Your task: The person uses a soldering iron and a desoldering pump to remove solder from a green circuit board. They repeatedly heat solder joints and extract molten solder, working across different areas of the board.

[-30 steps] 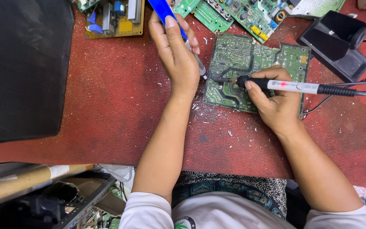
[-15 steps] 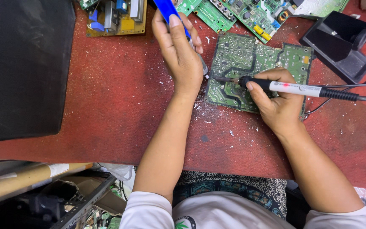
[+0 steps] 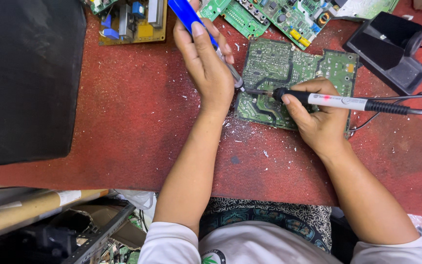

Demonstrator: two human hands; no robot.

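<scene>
Left hand [image 3: 206, 63] gripped blue desoldering pump [image 3: 187, 15], nozzle at joint | right hand [image 3: 318, 122] gripped soldering iron [image 3: 338, 101], tip touching green circuit board [image 3: 289, 73] at worktop [image 3: 137, 117] 1 o'clock | solder flecks strewn, desoldering seemingly midway.

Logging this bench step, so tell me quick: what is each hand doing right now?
Left hand: closed around a blue desoldering pump.
Right hand: closed around a soldering iron, tip on the green circuit board.

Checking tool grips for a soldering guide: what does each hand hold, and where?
Left hand: blue desoldering pump, around its barrel. Right hand: soldering iron, at the front grip.
</scene>
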